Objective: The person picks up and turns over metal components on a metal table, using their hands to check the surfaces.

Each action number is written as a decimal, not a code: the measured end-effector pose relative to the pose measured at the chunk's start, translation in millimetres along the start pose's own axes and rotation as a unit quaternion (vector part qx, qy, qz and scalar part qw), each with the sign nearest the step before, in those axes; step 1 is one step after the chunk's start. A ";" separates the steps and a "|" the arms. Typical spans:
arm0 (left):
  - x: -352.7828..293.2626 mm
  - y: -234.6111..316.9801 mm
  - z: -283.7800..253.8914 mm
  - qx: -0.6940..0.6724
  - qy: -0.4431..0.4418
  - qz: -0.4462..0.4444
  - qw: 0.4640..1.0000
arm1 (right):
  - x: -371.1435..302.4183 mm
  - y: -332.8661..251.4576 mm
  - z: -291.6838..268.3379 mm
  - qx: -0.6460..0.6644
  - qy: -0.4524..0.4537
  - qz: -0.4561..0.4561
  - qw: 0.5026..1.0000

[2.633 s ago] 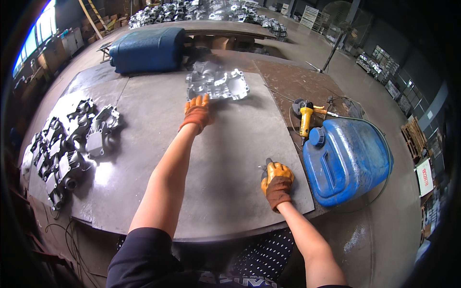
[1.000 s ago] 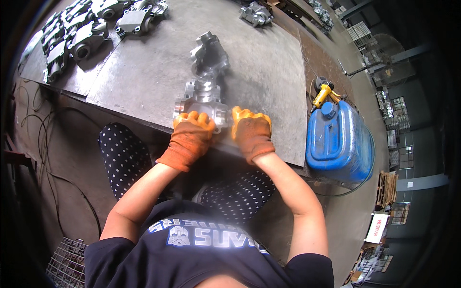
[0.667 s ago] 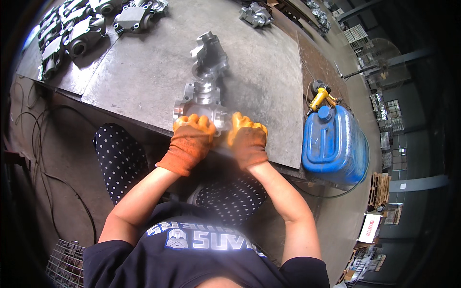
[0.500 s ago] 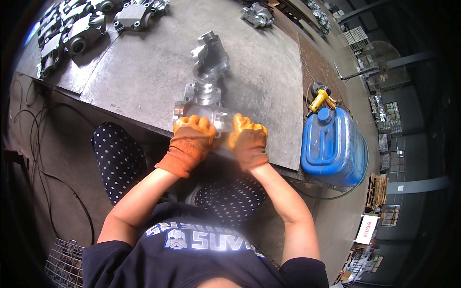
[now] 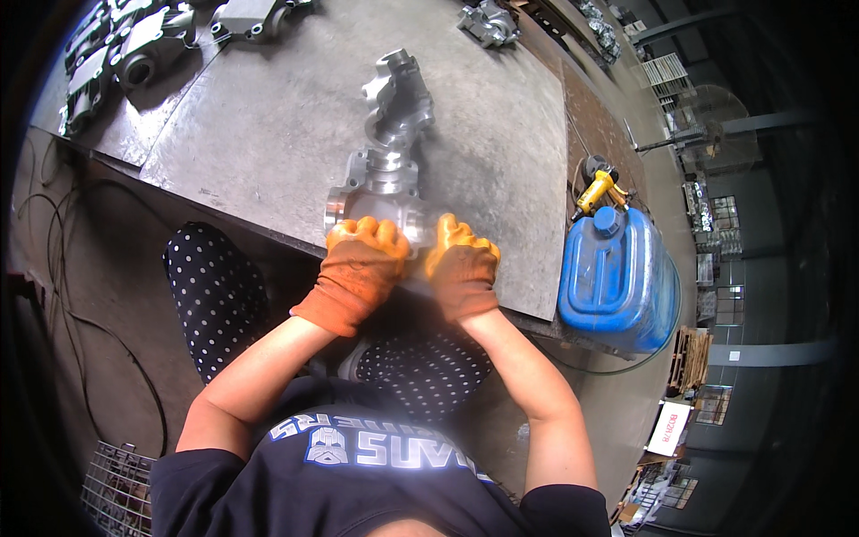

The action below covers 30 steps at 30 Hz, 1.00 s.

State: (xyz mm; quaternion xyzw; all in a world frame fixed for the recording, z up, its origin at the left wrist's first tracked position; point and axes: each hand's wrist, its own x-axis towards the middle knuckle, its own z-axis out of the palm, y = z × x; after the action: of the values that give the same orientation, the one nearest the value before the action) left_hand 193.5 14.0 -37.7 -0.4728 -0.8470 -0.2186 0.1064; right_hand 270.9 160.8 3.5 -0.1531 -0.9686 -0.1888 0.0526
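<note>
A silvery metal casting [image 5: 387, 177] with round bores and flanges lies at the near edge of the steel-topped table [image 5: 250, 152]. Beyond it, a curved cast section [image 5: 400, 98] extends away; whether it is a separate piece I cannot tell. My left hand [image 5: 362, 268], in an orange coated glove, is closed over the casting's near left side. Close by the near right end, my right hand [image 5: 463, 268] is also gloved in orange, fingers curled into a grip. What it holds, if anything, is hidden, and the gap between my hands is blurred.
Several grey castings [image 5: 148, 49] crowd the far left, and another casting [image 5: 488, 24] sits at the far right. A blue plastic jerrycan [image 5: 617, 277] stands right of the table, beside a yellow power tool [image 5: 595, 192]. Cables [image 5: 67, 268] trail over the floor, near a wire basket [image 5: 118, 492].
The view has shifted slightly, so the table's far castings sit higher in the picture. My left hand stays on the casting, and my right hand stays closed beside it.
</note>
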 end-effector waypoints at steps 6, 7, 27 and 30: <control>0.5 -2.8 -3.1 -0.011 0.009 0.014 1.000 | 13.0 -1.9 -22.9 -0.172 -0.039 -0.086 0.981; 0.7 -3.8 -3.8 -0.013 0.001 0.014 1.000 | 15.5 -3.0 -24.9 -0.171 -0.057 -0.086 0.980; 10.9 -59.0 -31.0 -0.074 -0.090 0.130 0.985 | 71.1 0.3 -74.0 -0.038 -0.389 -0.262 0.883; 11.5 -65.3 -33.8 -0.067 -0.118 0.153 0.979 | 78.5 4.7 -66.6 -0.040 -0.395 -0.316 0.862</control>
State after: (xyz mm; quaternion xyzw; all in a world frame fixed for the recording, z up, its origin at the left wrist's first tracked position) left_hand 131.2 -23.1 -21.0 -0.6255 -0.7544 -0.1989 0.0062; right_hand 201.0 161.2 79.1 0.0973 -0.8961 -0.1580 -0.4031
